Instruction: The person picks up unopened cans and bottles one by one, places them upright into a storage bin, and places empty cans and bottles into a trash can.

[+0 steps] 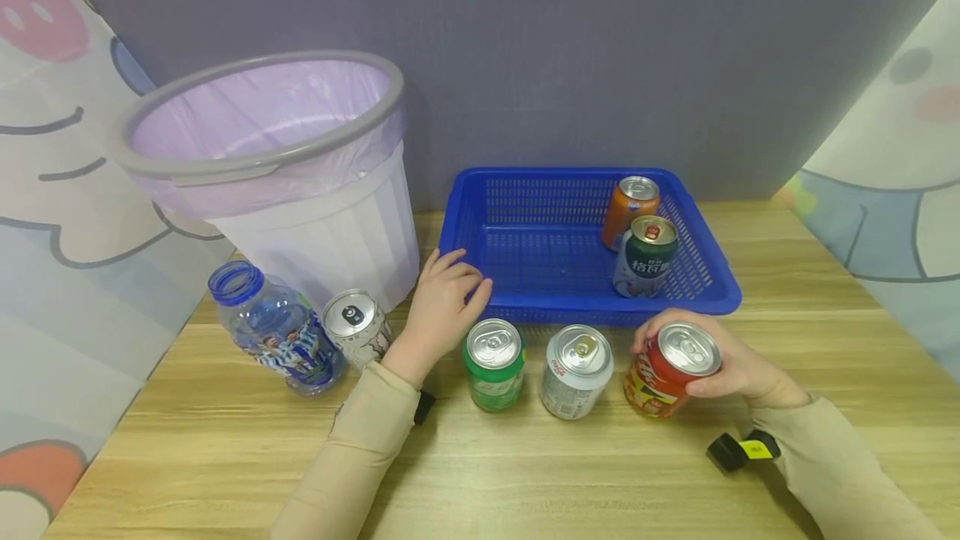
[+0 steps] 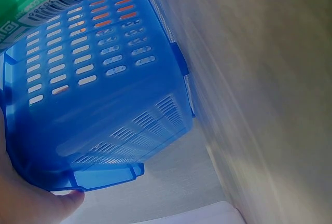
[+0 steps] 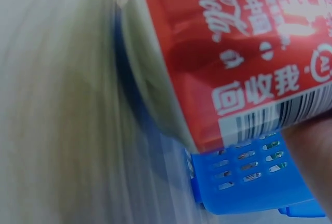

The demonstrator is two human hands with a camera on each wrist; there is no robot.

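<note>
Red can (image 1: 663, 372): glossy metal
Basket (image 1: 540, 261): smooth plastic
Bottle (image 1: 281, 336): shiny plastic
Table (image 1: 525, 473): smooth wood
Left sleeve (image 1: 356, 448): matt cloth

Bin (image 1: 337, 232) left, basket (image 1: 540, 269) right

On the bench (image 1: 525, 482), a bottle (image 1: 281, 336) and one can (image 1: 367, 342) stand before the bin. Three cans (image 1: 572, 388) stand before the basket, the rightmost (image 1: 654, 386) in the right hand (image 1: 746, 369); two more cans (image 1: 645, 269) sit inside, rightward.

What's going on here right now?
A person's right hand grips a red can just in front of the blue basket, while the left hand rests at the basket's near left corner. An orange can and a dark green can stand in the basket. A bright green can and a silvery white can stand on the table between the hands.
</note>
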